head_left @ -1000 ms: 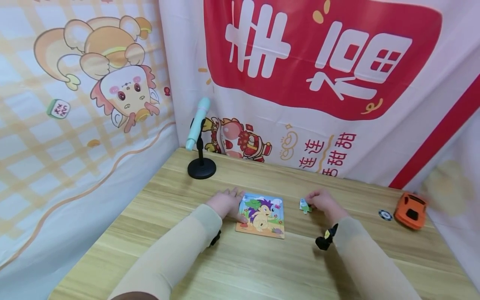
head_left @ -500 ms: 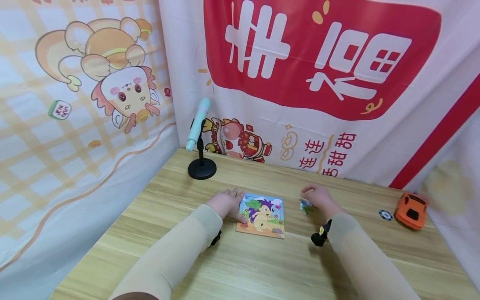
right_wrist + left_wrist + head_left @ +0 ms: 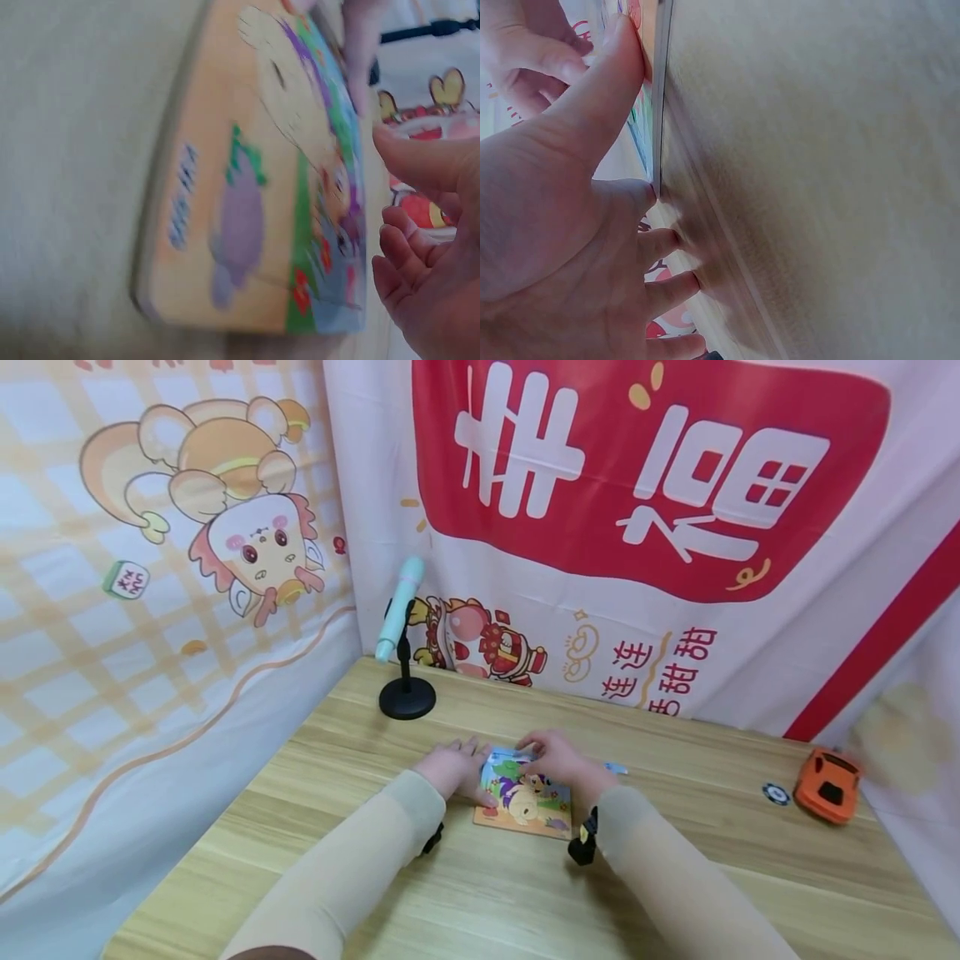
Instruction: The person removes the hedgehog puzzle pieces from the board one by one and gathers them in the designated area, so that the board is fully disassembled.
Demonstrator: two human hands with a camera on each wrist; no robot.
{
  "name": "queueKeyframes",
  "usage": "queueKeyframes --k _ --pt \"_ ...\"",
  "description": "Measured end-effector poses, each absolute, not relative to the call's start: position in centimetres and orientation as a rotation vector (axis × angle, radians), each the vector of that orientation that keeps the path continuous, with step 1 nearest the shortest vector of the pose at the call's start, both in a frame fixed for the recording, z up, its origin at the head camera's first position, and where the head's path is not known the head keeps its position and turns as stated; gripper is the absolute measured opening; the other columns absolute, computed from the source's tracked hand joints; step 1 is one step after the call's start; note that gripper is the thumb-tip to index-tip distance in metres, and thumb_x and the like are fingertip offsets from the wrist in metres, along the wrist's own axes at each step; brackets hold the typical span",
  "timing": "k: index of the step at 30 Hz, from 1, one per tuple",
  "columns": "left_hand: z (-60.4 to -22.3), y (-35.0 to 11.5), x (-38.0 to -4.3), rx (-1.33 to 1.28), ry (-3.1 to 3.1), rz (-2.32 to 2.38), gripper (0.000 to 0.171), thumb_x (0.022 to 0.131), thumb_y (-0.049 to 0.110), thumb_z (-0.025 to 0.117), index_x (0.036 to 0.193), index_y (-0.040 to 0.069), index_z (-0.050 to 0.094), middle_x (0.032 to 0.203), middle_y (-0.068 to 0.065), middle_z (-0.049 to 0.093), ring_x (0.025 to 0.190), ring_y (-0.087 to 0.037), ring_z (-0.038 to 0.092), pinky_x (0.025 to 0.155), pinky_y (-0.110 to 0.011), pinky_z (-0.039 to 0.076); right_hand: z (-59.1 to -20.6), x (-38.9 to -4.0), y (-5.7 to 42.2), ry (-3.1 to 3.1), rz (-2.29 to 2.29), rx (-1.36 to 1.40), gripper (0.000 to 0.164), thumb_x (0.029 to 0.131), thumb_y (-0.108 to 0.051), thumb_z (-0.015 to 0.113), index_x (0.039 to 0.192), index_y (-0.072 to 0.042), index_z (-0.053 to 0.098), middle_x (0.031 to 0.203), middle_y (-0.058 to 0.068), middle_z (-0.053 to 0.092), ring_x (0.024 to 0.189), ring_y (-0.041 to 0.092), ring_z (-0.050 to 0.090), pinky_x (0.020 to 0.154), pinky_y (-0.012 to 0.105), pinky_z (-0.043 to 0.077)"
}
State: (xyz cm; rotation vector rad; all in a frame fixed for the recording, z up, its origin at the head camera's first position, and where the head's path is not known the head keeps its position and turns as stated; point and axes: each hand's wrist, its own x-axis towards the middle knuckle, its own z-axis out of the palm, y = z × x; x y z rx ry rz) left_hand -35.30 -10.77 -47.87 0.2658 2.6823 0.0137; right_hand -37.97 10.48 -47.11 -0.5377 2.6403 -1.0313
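Note:
A square jigsaw puzzle (image 3: pixel 522 814) with a purple-haired hedgehog picture lies flat on the wooden table. My left hand (image 3: pixel 452 771) rests at its left side, the thumb on the picture and the fingers spread to the table, as the left wrist view also shows. Over the puzzle's upper right part hovers my right hand (image 3: pixel 558 760), covering some of the picture. In the right wrist view its thumb and fingers are loosely bent, apart, with nothing between them. A loose blue puzzle piece (image 3: pixel 617 768) shows on the table behind the right wrist, partly hidden by it.
A mint-green microphone (image 3: pixel 400 610) on a black stand (image 3: pixel 407 698) stands at the back left. To the right lie an orange toy car (image 3: pixel 827 787) and a small round chip (image 3: pixel 776 793). Printed cloth (image 3: pixel 525 568) hangs along the table's back and sides.
My right hand was at the loose piece, let go of it, then moved left over the puzzle. The piece stays on the table. My left hand has kept its place.

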Motion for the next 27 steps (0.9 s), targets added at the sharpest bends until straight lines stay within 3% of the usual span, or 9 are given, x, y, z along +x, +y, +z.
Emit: queueKeyframes --k 5,19,27 --pt "-48.5 -10.7 -35.7 0.271 2.677 0.011 0.124 0.064 0.089 0.056 0.16 0.027 0.008 0.165 -0.006 0.008 0.148 -0.035 0.012 0.116 -0.058 0.01 -48.2 -38.0 9.6 2.655 -0.928 -0.599 0.032 0.081 -0.02 0.084 0.11 -0.022 0.07 0.11 0.007 0.051 0.104 0.026 0.05 0.093 0.048 0.044" --pt "-48.4 -10.9 -35.5 0.26 2.683 0.051 0.121 0.066 0.086 0.06 0.16 0.027 0.012 0.165 -0.006 0.009 0.148 -0.034 0.012 0.116 -0.057 0.011 -48.5 -37.5 8.6 2.661 -1.045 -0.495 0.026 0.078 -0.01 0.085 0.099 -0.011 0.069 0.104 0.009 0.048 0.096 0.025 0.047 0.087 0.042 0.042" --pt "-49.2 -11.0 -36.0 0.286 2.693 0.072 0.12 0.067 0.085 0.06 0.16 0.025 0.013 0.165 -0.007 0.008 0.148 -0.035 0.012 0.116 -0.055 0.013 -48.5 -37.4 8.4 2.679 -1.079 -0.439 0.025 0.078 -0.008 0.085 0.097 -0.012 0.069 0.105 0.009 0.048 0.098 0.026 0.046 0.088 0.043 0.042"
